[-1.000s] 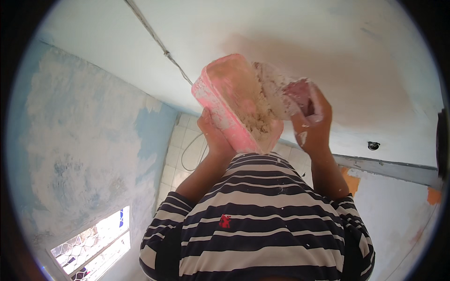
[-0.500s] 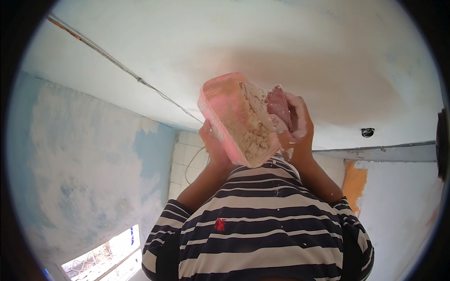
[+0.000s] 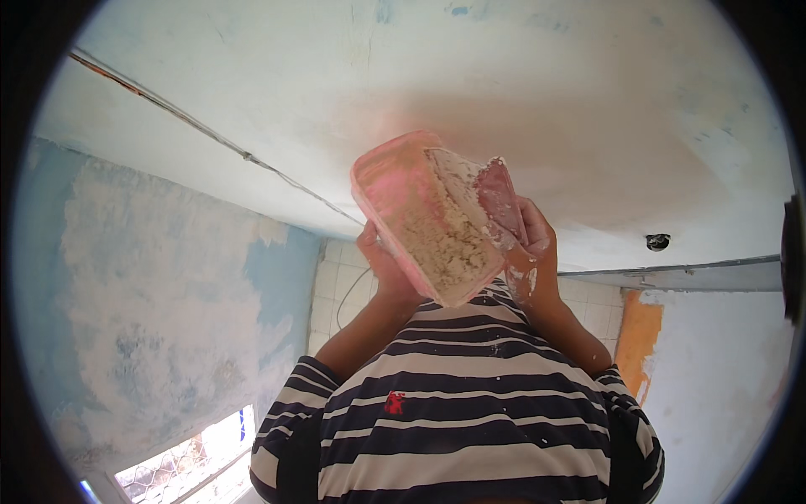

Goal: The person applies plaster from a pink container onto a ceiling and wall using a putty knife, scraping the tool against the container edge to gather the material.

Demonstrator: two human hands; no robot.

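A pink plastic tub (image 3: 364, 189) is tilted in front of my chest, its open side facing me. My left hand (image 3: 386, 264) is closed on the tub's left side, with some fingers hidden behind it. Crumbly off-white putty (image 3: 452, 252) lies along the tub's lower right half. My right hand (image 3: 539, 239), smeared with white, grips a flat pink scraper (image 3: 502, 198) at the tub's right edge. Putty clings to the scraper's face and ragged upper edge, and the blade touches or overlaps the putty.
Overhead is a patchy pale ceiling (image 3: 277, 76) with a cable (image 3: 193, 103) running along it and a dark round fitting (image 3: 658, 242) at right. A blue wall (image 3: 277, 273) with whitish patches stands left, above a meshed window (image 3: 189, 462). An orange strip (image 3: 640, 336) marks the right wall.
The scraper has turned, so more of its pink face shows above my right fingers. My right hand has shifted slightly down. The tub stays almost in place in my left hand.
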